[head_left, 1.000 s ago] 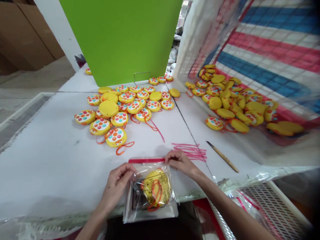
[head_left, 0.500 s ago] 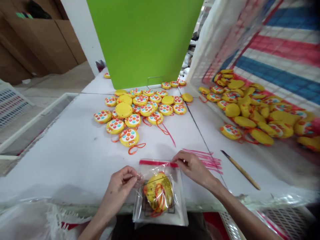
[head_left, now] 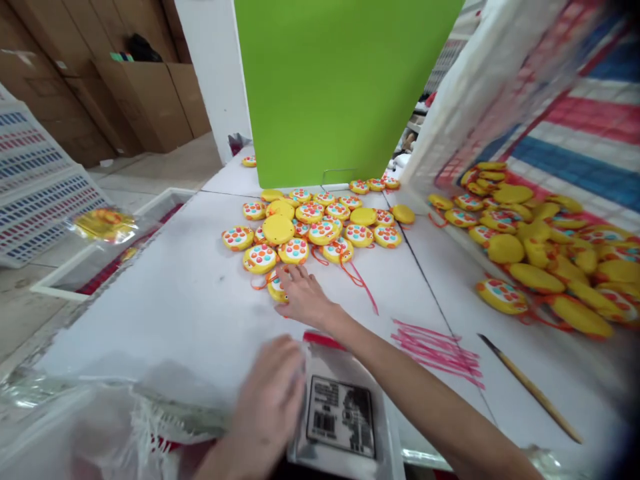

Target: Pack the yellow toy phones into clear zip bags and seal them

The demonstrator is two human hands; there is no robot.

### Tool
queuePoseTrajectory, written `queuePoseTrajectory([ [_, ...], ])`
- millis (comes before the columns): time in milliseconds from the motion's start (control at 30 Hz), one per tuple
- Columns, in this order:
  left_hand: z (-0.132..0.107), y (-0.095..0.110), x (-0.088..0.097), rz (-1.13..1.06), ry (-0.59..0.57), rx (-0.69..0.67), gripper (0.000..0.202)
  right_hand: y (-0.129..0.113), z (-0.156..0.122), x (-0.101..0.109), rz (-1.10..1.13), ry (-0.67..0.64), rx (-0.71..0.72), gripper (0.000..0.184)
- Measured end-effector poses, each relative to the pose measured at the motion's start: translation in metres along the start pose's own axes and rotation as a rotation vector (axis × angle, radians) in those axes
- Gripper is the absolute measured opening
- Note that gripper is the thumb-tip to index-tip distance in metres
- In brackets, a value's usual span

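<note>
My right hand (head_left: 303,297) reaches forward across the white table (head_left: 190,307). Its fingers lie stretched over the nearest yellow round toy (head_left: 275,291), which has an orange cord, at the front of a pile of such toys (head_left: 310,227). My left hand (head_left: 270,400) is blurred by motion. It rests at the left edge of a clear plastic bag (head_left: 345,413) with a barcode label and a red strip, at the table's front edge. I cannot make out its fingers. A bagged yellow toy (head_left: 103,223) shows at the far left above a white crate (head_left: 65,273).
A green board (head_left: 340,87) stands behind the pile. A striped woven sack (head_left: 575,133) at the right spills several more yellow toys (head_left: 540,247). Pink strips (head_left: 435,343) and a thin brush (head_left: 530,387) lie at the right. Cardboard boxes (head_left: 100,87) stand at the far left.
The filled bag has gone from under my hands and a bagged toy now shows at the far left. My right hand moved forward onto the nearest toy. The view swung left.
</note>
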State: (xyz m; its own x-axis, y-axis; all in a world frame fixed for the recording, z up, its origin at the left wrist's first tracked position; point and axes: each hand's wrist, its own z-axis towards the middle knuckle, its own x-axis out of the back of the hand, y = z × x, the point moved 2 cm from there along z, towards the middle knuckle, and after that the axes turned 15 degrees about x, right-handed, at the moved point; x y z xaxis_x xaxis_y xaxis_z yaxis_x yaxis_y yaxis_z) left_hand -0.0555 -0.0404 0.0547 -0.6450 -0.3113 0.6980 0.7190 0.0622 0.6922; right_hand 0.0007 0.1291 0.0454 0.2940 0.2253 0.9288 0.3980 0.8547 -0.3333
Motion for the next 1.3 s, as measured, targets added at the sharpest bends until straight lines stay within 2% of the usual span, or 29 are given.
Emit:
queuePoseTrajectory([
  [33,-0.003,0.008,-0.03,0.058,-0.083,-0.103,0.02,-0.001,0.005,-0.004,-0.016,-0.005,-0.008,0.071],
  [100,-0.005,0.017,-0.077,0.174,-0.158,-0.165,0.019,0.0,0.006,-0.008,-0.039,-0.007,-0.011,0.072],
  [167,-0.003,0.022,-0.104,0.24,-0.168,-0.184,0.023,0.006,-0.004,-0.005,-0.047,-0.001,-0.005,0.072],
  [233,0.001,0.023,-0.113,0.274,-0.161,-0.191,0.028,0.015,-0.025,0.001,-0.048,0.004,0.002,0.07],
  [333,0.007,0.021,-0.112,0.315,-0.161,-0.22,0.031,0.033,-0.064,0.013,0.133,0.1,-0.044,0.064],
  [467,0.011,0.021,-0.113,0.375,-0.164,-0.251,0.03,0.05,-0.107,0.023,0.517,0.366,-0.247,0.046],
  [567,0.013,0.023,-0.115,0.405,-0.2,-0.228,0.023,0.047,-0.125,0.031,0.686,0.528,-0.343,0.041],
  [667,0.015,0.028,-0.111,0.374,-0.233,-0.202,0.019,0.033,-0.137,0.041,0.865,0.619,-0.333,0.041],
  [733,0.015,0.03,-0.106,0.337,-0.249,-0.179,0.017,0.021,-0.146,0.046,0.93,0.653,-0.318,0.043],
  [833,0.016,0.031,-0.102,0.27,-0.267,-0.129,0.02,0.006,-0.164,0.046,0.869,0.687,-0.299,0.046],
  [933,0.017,0.029,-0.101,0.203,-0.293,-0.107,0.029,-0.002,-0.181,0.038,0.823,0.665,-0.27,0.047],
  [1033,0.018,0.026,-0.101,0.131,-0.323,-0.062,0.029,-0.002,-0.196,0.028,0.855,0.679,-0.275,0.044],
  [1200,0.021,0.027,-0.089,-0.209,-0.36,0.147,0.048,-0.002,-0.206,0.02,0.93,0.671,-0.288,0.036],
  [1300,0.024,0.031,-0.083,-0.376,-0.46,0.243,0.042,-0.002,-0.206,0.017,0.939,0.658,-0.301,0.033],
])
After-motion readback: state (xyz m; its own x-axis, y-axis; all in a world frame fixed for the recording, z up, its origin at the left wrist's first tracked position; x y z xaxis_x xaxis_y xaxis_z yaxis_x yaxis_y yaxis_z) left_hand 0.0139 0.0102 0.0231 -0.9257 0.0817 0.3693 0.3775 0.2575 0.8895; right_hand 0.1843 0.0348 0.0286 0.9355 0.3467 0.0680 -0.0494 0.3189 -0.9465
